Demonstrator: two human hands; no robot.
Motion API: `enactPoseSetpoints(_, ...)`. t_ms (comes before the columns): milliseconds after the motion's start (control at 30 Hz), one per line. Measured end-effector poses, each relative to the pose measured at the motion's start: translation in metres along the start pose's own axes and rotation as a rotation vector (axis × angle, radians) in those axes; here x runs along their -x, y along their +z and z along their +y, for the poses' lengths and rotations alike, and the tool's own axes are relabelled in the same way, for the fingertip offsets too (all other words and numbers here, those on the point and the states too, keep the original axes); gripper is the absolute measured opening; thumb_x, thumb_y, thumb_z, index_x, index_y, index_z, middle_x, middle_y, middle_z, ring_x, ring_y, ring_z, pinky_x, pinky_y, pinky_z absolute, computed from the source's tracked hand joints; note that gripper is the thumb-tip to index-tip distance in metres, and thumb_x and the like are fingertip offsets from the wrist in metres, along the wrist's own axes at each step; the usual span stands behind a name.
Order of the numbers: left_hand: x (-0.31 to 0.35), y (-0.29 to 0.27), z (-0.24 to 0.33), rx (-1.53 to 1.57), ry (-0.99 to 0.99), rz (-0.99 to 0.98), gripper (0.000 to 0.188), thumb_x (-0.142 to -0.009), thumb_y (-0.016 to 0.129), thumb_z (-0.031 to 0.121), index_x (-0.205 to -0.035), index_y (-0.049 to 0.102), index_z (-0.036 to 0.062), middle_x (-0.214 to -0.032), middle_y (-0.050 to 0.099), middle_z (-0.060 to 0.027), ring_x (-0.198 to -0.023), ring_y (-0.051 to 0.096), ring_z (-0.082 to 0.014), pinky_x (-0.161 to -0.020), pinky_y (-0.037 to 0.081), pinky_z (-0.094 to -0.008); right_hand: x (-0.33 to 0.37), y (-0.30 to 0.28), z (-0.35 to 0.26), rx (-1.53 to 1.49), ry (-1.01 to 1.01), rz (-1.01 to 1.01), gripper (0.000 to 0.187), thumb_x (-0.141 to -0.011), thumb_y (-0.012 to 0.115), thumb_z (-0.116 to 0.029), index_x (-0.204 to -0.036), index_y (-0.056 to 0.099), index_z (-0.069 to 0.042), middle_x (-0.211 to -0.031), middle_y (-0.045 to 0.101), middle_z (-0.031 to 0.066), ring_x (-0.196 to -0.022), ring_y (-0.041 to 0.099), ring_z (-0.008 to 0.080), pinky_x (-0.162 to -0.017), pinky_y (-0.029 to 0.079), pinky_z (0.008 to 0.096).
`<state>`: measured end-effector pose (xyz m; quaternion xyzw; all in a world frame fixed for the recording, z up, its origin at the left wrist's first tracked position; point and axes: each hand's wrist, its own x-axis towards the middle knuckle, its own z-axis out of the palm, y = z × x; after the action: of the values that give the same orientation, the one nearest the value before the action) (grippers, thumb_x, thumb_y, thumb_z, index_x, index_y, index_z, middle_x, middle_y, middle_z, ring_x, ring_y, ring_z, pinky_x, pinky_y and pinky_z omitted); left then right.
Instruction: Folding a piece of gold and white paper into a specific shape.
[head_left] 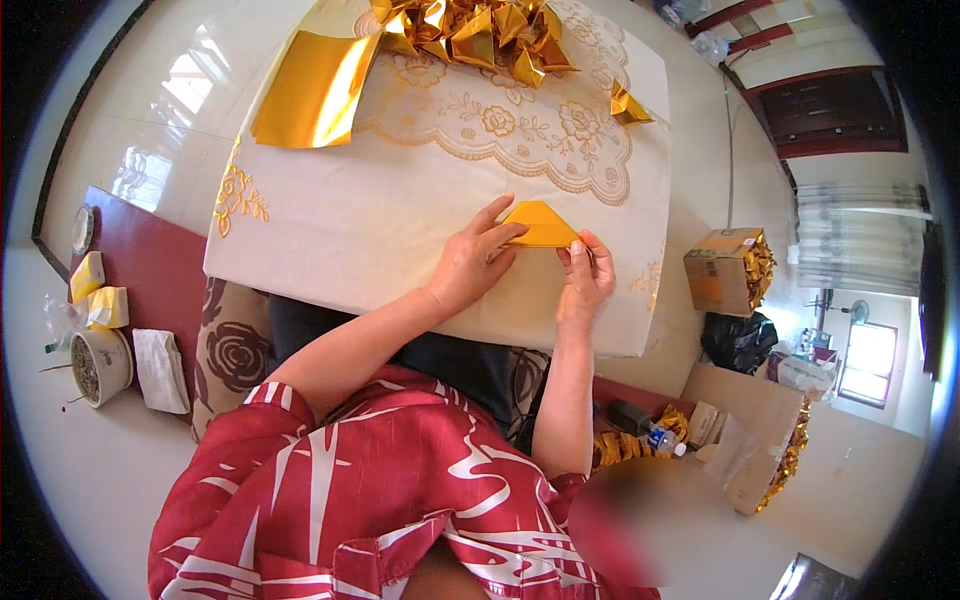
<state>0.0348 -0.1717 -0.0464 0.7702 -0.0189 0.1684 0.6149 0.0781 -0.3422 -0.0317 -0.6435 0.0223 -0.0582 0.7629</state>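
A folded sheet of gold paper [541, 222], shaped like a trapezoid with its narrow side away from me, is between my hands over the near part of the tablecloth. My left hand [474, 258] grips its left end, with fingers lying on the top face. At the right corner, my right hand [588, 278] pinches the paper between thumb and fingers. Farther off on the left lies a stack of flat gold sheets [312, 92]. Several folded gold paper pieces [472, 40] are heaped at the far edge, and a single folded piece [628, 104] sits apart to their right.
The table wears a cream tablecloth [330, 220] with gold flower embroidery. Right of it, cardboard boxes [716, 275] hold gold paper pieces, near a black plastic bag [738, 342]. A dark red bench [150, 270] at left carries a white pot [102, 368] and yellow packs [106, 307].
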Motion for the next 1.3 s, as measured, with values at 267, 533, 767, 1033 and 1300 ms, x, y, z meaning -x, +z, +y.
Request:
enactPoseSetpoints(267,-0.002,-0.002,-0.001,0.037,-0.013,0.042,0.037,-0.084,0.072,0.002,-0.119,0.064,0.0037,-0.143,0.049,-0.0152,-0.104,0.067,-0.0244,-0.082,0.059,-0.0328,0.001,-0.008,-0.008,-0.189,-0.019,0.018,0.018,-0.091,0.066,-0.004,-0.109,0.062,-0.003,-0.11,0.064,0.0087,-0.1,0.062,0.0168,-0.091,0.054,0.0347)
enactPoseSetpoints(533,-0.006,-0.01,0.001,0.296,-0.139,0.063,0.042,-0.088,0.071,0.008,-0.127,0.059,0.0029,-0.135,0.056,-0.0179,-0.094,0.07,-0.0201,-0.076,0.058,-0.0297,0.003,-0.003,-0.007,-0.265,-0.049,0.061,0.015,-0.091,0.065,-0.003,-0.105,0.062,-0.006,-0.11,0.064,0.0081,-0.102,0.062,0.0181,-0.093,0.053,0.0381)
enactPoseSetpoints(767,-0.01,-0.014,-0.004,0.477,-0.328,-0.006,0.034,-0.091,0.063,0.0,-0.125,0.06,0.0001,-0.112,0.065,-0.009,-0.094,0.066,-0.0146,-0.085,0.053,-0.0266,0.014,-0.002,0.004,-0.145,0.023,0.035,0.015,-0.092,0.067,-0.007,-0.106,0.063,-0.005,-0.108,0.064,0.0058,-0.101,0.062,0.017,-0.089,0.055,0.0359)
enactPoseSetpoints(1033,-0.013,-0.024,-0.005,0.479,-0.397,-0.067,0.025,-0.089,0.06,-0.006,-0.113,0.067,-0.0001,-0.114,0.062,-0.007,-0.104,0.061,-0.0144,-0.089,0.051,-0.0263,0.014,-0.004,0.002,-0.006,0.057,-0.078,0.028,-0.093,0.067,-0.009,-0.119,0.06,-0.005,-0.114,0.063,0.007,-0.104,0.061,0.0165,-0.089,0.054,0.0325)
enactPoseSetpoints(1300,-0.01,-0.029,-0.006,0.47,-0.209,-0.135,0.02,-0.086,0.058,-0.01,-0.1,0.07,-0.0019,-0.122,0.059,-0.0086,-0.103,0.061,-0.0143,-0.087,0.051,-0.0253,0.011,-0.024,0.009,0.134,0.023,-0.34,0.02,-0.088,0.072,-0.007,-0.107,0.068,-0.001,-0.125,0.057,0.006,-0.105,0.059,0.0137,-0.094,0.047,0.0279)
